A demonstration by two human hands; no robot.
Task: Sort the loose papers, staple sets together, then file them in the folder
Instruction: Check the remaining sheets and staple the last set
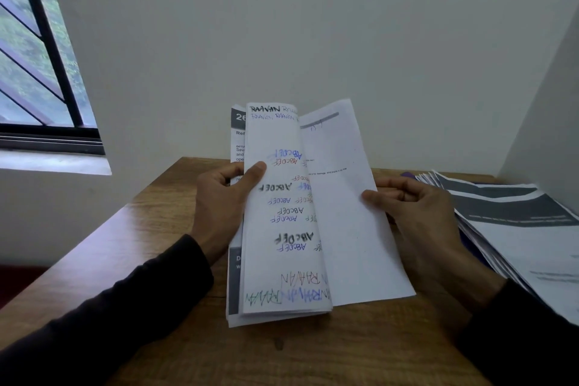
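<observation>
— Hands?
— Left hand [224, 204] gripping sheaf [275, 213], thumb on front. Right hand [416, 213] pinching sheet [347, 197], peeled rightward.
— Where?
— Held above table [150, 229]; stack [513, 229] lying at right.

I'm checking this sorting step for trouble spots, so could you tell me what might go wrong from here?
The left hand grips a thick bundle of papers held upright off the table, while the right hand pinches one sheet away; loosely held sheets might slip or get out of order. The fanned stack of papers at the right appears to overhang the table edge and could slide off if bumped.
</observation>
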